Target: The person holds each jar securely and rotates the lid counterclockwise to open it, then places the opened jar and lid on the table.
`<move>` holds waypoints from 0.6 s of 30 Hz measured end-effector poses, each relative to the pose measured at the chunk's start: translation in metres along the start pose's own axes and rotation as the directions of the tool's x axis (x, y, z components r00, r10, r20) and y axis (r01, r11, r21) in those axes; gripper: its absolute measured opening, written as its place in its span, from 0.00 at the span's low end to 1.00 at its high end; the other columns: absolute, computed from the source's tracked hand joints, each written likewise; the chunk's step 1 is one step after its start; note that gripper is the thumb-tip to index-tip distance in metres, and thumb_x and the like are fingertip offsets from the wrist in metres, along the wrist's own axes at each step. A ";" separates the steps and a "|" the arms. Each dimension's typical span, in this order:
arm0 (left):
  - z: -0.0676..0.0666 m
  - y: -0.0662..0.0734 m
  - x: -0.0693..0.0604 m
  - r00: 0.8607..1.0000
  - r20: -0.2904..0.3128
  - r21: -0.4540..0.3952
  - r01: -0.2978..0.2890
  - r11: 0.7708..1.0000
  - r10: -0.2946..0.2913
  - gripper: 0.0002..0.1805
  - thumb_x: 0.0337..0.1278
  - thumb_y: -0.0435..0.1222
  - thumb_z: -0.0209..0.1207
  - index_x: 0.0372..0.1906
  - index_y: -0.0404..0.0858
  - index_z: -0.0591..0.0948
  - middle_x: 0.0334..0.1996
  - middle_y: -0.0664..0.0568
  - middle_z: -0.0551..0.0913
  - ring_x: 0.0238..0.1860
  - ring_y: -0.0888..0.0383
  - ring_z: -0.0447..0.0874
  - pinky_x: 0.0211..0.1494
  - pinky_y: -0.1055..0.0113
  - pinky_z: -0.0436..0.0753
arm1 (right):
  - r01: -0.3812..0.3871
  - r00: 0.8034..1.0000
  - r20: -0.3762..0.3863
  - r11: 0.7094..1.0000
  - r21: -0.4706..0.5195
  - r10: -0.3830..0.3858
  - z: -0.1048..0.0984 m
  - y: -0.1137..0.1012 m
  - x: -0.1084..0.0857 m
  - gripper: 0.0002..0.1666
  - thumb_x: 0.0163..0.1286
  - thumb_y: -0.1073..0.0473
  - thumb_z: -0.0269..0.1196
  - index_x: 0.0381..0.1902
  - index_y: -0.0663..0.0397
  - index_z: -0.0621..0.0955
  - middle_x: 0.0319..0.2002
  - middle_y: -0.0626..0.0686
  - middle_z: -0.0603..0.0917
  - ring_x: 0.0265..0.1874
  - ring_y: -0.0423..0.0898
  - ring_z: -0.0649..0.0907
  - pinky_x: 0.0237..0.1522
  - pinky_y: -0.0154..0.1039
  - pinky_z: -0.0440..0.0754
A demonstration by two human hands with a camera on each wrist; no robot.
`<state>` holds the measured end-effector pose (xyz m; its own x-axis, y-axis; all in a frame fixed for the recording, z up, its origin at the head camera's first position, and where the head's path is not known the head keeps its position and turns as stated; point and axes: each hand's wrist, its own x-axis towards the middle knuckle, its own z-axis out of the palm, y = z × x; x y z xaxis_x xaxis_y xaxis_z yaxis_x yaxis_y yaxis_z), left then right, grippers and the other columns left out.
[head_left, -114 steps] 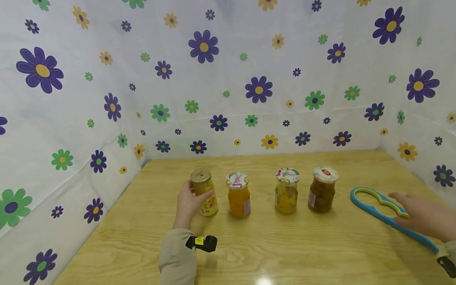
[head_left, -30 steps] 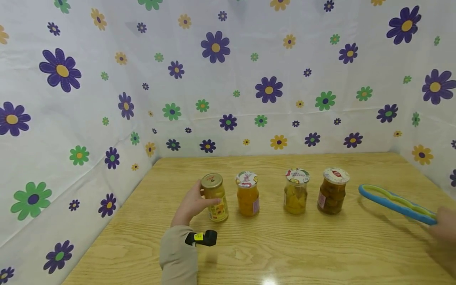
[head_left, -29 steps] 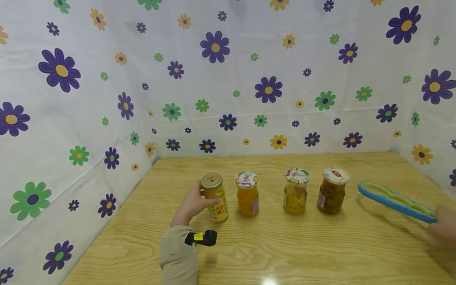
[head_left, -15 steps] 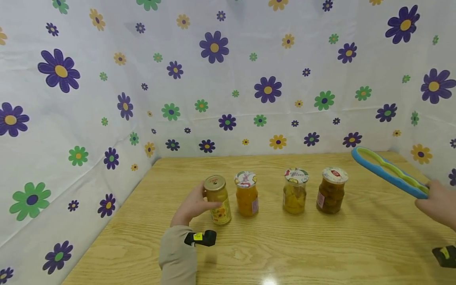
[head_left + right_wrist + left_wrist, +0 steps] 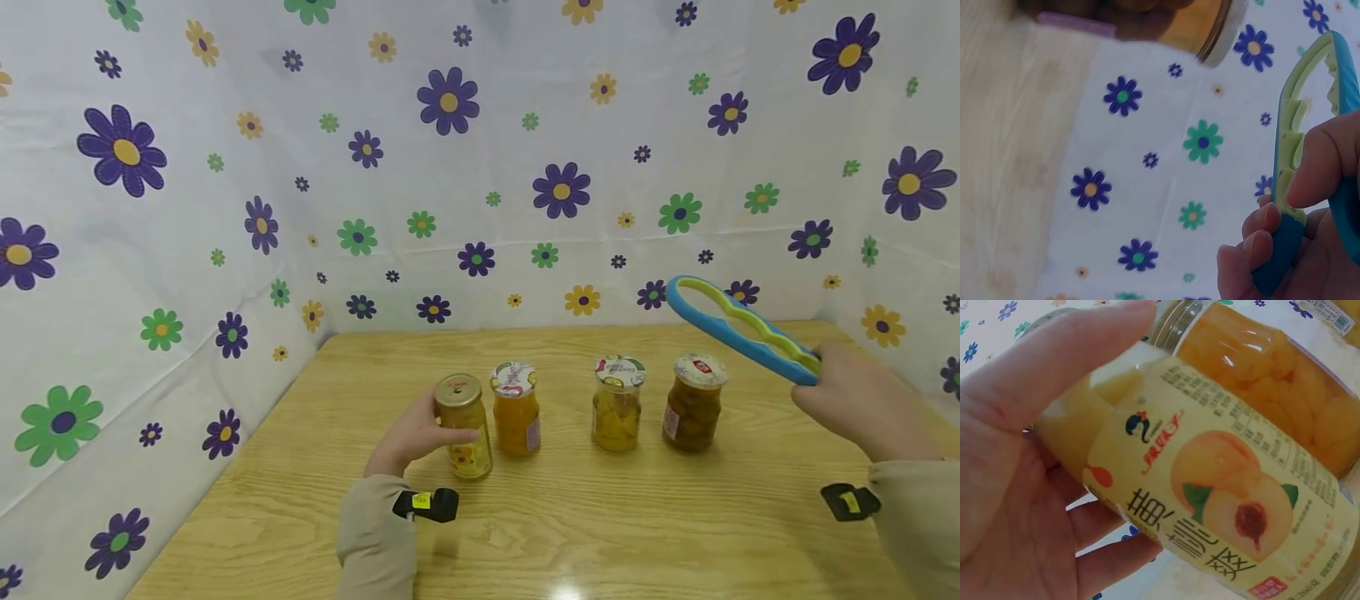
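My left hand [image 5: 416, 433] grips a yellow peach jar [image 5: 467, 433] with a gold lid at the left of the row. In the left wrist view the peach label [image 5: 1229, 487] faces the camera, the thumb crosses the neck and fingers curl behind the glass. Close beside it stands a jar of orange fruit [image 5: 516, 417]. My right hand [image 5: 855, 396] holds a blue and green jar opener [image 5: 742, 329] by its handle, raised above the table behind and right of the brown jar [image 5: 693, 408]. In the right wrist view thumb and fingers wrap the opener [image 5: 1288, 162].
A jar of yellow fruit [image 5: 617, 408] stands between the orange and brown jars. All the jars are on a wooden table [image 5: 600, 525]. A white cloth with printed flowers [image 5: 487, 150] hangs behind the table and along both sides.
My right hand has lifted the jar opener off the table and carried it up and left towards the brown jar. My left hand has shifted the peach jar slightly right and nearer.
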<state>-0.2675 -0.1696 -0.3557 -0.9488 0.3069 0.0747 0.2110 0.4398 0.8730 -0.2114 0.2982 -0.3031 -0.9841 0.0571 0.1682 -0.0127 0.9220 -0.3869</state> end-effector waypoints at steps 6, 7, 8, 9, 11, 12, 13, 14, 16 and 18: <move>0.000 -0.007 0.002 0.999 0.023 -0.052 -0.044 0.998 0.045 0.39 0.38 0.38 0.68 0.59 0.39 0.64 0.51 0.48 0.72 0.54 0.50 0.68 0.55 0.52 0.67 | 0.026 1.000 0.014 0.999 0.031 -0.026 0.008 -0.027 0.006 0.24 0.48 0.61 0.52 0.43 0.71 0.64 0.22 0.55 0.69 0.16 0.47 0.67 0.14 0.37 0.62; 0.000 -0.008 0.002 0.998 0.028 -0.063 -0.050 0.997 0.052 0.38 0.38 0.38 0.68 0.59 0.39 0.64 0.51 0.47 0.72 0.54 0.49 0.68 0.55 0.52 0.67 | 0.033 0.999 0.000 0.999 0.032 -0.033 0.010 -0.030 0.006 0.25 0.48 0.61 0.52 0.43 0.71 0.64 0.22 0.55 0.70 0.16 0.47 0.67 0.13 0.37 0.62; 0.001 -0.008 0.002 0.998 0.032 -0.068 -0.056 0.996 0.058 0.38 0.39 0.37 0.68 0.58 0.39 0.63 0.51 0.47 0.72 0.53 0.49 0.68 0.55 0.53 0.67 | 0.042 0.999 -0.015 0.999 0.031 -0.042 0.012 -0.033 0.006 0.25 0.48 0.61 0.52 0.43 0.71 0.64 0.23 0.56 0.70 0.16 0.47 0.67 0.13 0.37 0.62; 0.001 -0.009 0.002 0.997 0.034 -0.069 -0.060 0.996 0.062 0.38 0.39 0.38 0.68 0.58 0.38 0.62 0.51 0.47 0.72 0.53 0.49 0.68 0.55 0.53 0.68 | 0.049 0.998 -0.031 0.998 0.029 -0.048 0.014 -0.035 0.005 0.25 0.47 0.61 0.52 0.43 0.71 0.65 0.23 0.56 0.70 0.16 0.47 0.67 0.13 0.37 0.61; 0.002 -0.005 0.001 0.997 0.041 -0.068 -0.067 0.995 0.070 0.37 0.40 0.37 0.67 0.58 0.37 0.62 0.52 0.45 0.71 0.54 0.48 0.68 0.54 0.52 0.68 | 0.058 0.997 -0.051 0.998 0.039 -0.056 0.017 -0.039 0.005 0.24 0.47 0.62 0.53 0.42 0.71 0.65 0.23 0.56 0.71 0.15 0.47 0.67 0.13 0.37 0.61; 0.002 -0.005 0.001 0.997 0.040 -0.067 -0.069 0.995 0.071 0.38 0.40 0.36 0.67 0.58 0.36 0.61 0.52 0.45 0.71 0.54 0.48 0.67 0.54 0.52 0.68 | 0.067 0.996 -0.061 0.997 0.045 -0.064 0.018 -0.041 0.004 0.24 0.47 0.62 0.53 0.43 0.71 0.65 0.23 0.56 0.71 0.15 0.47 0.67 0.13 0.37 0.61; 0.002 -0.005 0.001 0.997 0.038 -0.064 -0.071 0.995 0.074 0.38 0.40 0.36 0.67 0.58 0.36 0.61 0.52 0.45 0.71 0.54 0.48 0.67 0.54 0.52 0.68 | 0.074 0.995 -0.067 0.996 0.050 -0.070 0.019 -0.042 0.004 0.24 0.47 0.63 0.53 0.42 0.72 0.65 0.22 0.56 0.71 0.15 0.47 0.67 0.13 0.37 0.61; 0.002 -0.005 0.001 0.996 0.036 -0.059 -0.074 0.996 0.076 0.38 0.40 0.36 0.67 0.58 0.37 0.62 0.52 0.45 0.71 0.54 0.48 0.67 0.54 0.52 0.68 | 0.079 0.995 -0.072 0.995 0.056 -0.075 0.020 -0.044 0.003 0.24 0.48 0.63 0.53 0.43 0.72 0.65 0.22 0.56 0.71 0.15 0.47 0.67 0.13 0.37 0.61; 0.001 -0.004 0.002 0.997 0.027 -0.057 -0.070 0.996 0.072 0.38 0.39 0.36 0.68 0.58 0.38 0.63 0.52 0.46 0.71 0.54 0.48 0.67 0.54 0.52 0.68 | 0.087 0.994 -0.072 0.994 0.064 -0.082 0.021 -0.047 0.002 0.24 0.48 0.63 0.53 0.44 0.73 0.65 0.22 0.56 0.71 0.15 0.47 0.67 0.13 0.37 0.61; 0.000 -0.008 0.004 0.997 0.009 -0.047 -0.073 0.996 0.073 0.37 0.37 0.38 0.69 0.57 0.40 0.65 0.50 0.48 0.73 0.53 0.49 0.67 0.52 0.52 0.69 | 0.091 0.994 -0.074 0.994 0.068 -0.086 0.022 -0.048 0.001 0.24 0.49 0.64 0.53 0.44 0.73 0.64 0.21 0.56 0.71 0.14 0.47 0.67 0.12 0.37 0.62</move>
<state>-0.2724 -0.1718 -0.3623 -0.9286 0.3461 0.1339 0.2680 0.3761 0.8870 -0.2160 0.2452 -0.3041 -0.9635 0.0062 0.2676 -0.1138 0.8954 -0.4305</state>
